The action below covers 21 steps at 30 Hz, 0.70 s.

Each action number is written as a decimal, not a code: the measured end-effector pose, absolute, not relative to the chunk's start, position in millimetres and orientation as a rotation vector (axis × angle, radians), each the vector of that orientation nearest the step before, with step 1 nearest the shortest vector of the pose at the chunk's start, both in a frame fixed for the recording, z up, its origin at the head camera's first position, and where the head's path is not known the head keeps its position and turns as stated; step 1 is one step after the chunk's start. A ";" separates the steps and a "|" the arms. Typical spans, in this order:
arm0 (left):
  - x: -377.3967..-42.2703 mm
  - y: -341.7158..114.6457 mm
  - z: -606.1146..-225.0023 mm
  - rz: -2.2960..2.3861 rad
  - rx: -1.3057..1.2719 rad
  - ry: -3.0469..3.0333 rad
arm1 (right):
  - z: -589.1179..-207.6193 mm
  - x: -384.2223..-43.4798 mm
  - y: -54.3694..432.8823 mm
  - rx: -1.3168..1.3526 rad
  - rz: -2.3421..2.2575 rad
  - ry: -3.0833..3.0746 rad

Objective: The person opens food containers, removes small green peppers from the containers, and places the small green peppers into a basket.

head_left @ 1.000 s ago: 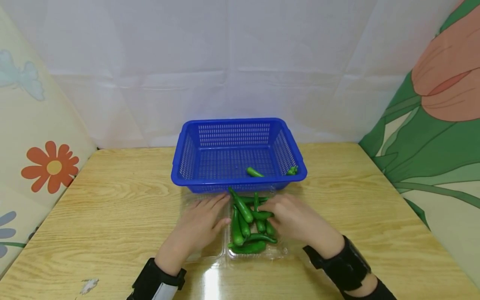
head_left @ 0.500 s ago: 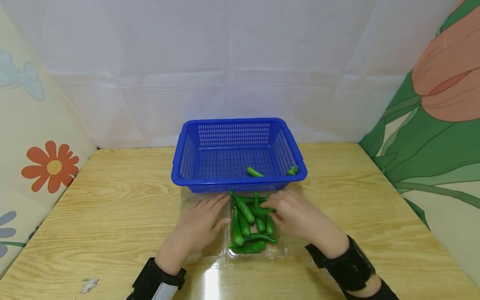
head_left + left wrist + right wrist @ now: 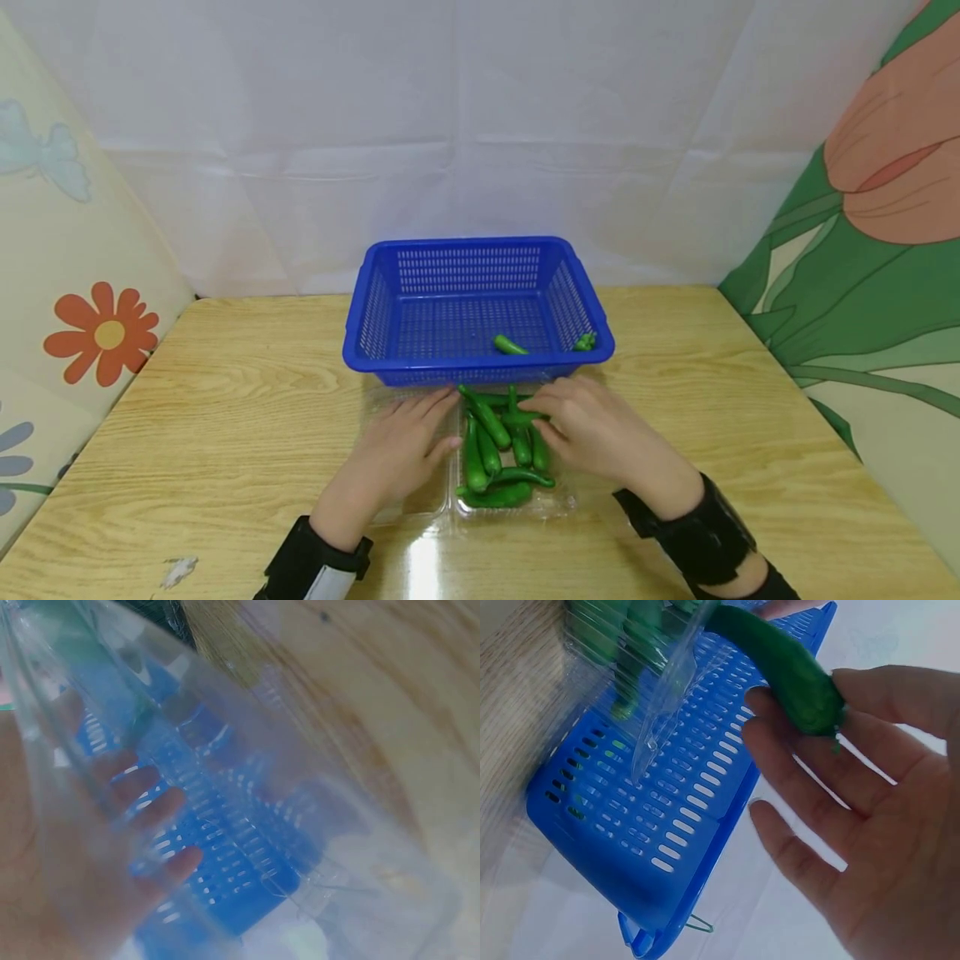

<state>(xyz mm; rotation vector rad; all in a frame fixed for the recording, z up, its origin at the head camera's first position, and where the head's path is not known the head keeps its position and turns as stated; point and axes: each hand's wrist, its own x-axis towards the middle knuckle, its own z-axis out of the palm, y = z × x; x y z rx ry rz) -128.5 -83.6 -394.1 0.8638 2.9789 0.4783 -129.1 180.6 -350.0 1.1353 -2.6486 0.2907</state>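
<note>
A clear plastic clamshell box (image 3: 558,503) lies opened out on the table, its right half filled with several green chili peppers (image 3: 474,458). My left hand (image 3: 405,446) rests with straight fingers on the clear left half (image 3: 430,505). In the left wrist view, its fingers (image 3: 161,806) show through the plastic. My right hand (image 3: 596,429) pinches one green chili pepper (image 3: 791,671) by its stem end, between thumb and fingertips. The pepper lies over the others, near the right side of the box.
Directly behind the box stands a blue slotted basket (image 3: 480,365), with a green chili pepper (image 3: 510,344) and a cluster of green stem ends (image 3: 585,341) inside. The wood-grain table (image 3: 247,417) reaches back to a white cloth backdrop (image 3: 300,125).
My right hand has shifted slightly back and to the right, its pinched pepper moving with it. A long pepper at the box's back left has slid a little. My left hand stays put.
</note>
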 end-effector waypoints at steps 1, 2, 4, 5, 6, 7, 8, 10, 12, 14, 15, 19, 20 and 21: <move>-128.4 -83.7 -394.1 0.478 0.863 2.977 | -349.6 -129.1 180.7 1.141 0.292 -2.640; -128.3 -83.6 -394.1 0.477 0.863 2.978 | -349.3 -129.1 180.8 1.146 0.294 -2.631; -128.3 -83.6 -394.1 0.475 0.863 2.977 | -348.4 -129.0 180.9 1.153 0.294 -2.611; -128.3 -83.5 -394.1 0.474 0.865 2.978 | -348.1 -128.9 180.9 1.156 0.296 -2.599; -128.4 -83.4 -394.0 0.474 0.867 2.979 | -347.9 -128.7 180.9 1.157 0.298 -2.586; -128.5 -83.4 -393.9 0.473 0.868 2.980 | -347.7 -128.6 180.8 1.157 0.300 -2.570; -128.6 -83.3 -393.9 0.472 0.870 2.982 | -347.5 -128.5 180.7 1.157 0.304 -2.552; -128.3 -83.3 -393.4 0.472 0.871 2.982 | -346.9 -128.4 180.4 1.154 0.315 -2.513; -128.2 -83.4 -393.3 0.473 0.873 2.981 | -346.3 -128.6 180.2 1.155 0.328 -2.480; -128.2 -83.3 -393.2 0.473 0.876 2.981 | -345.6 -129.1 180.4 1.162 0.345 -2.449; -128.2 -83.4 -393.2 0.475 0.877 2.980 | -345.6 -129.5 180.8 1.164 0.350 -2.438; -128.2 -83.5 -393.6 0.473 0.883 2.984 | -346.1 -131.0 182.2 1.175 0.380 -2.401; -128.1 -83.6 -393.7 0.475 0.885 2.984 | -346.4 -131.3 182.4 1.175 0.390 -2.390; -128.2 -83.6 -393.8 0.475 0.886 2.985 | -346.4 -131.5 182.4 1.174 0.400 -2.380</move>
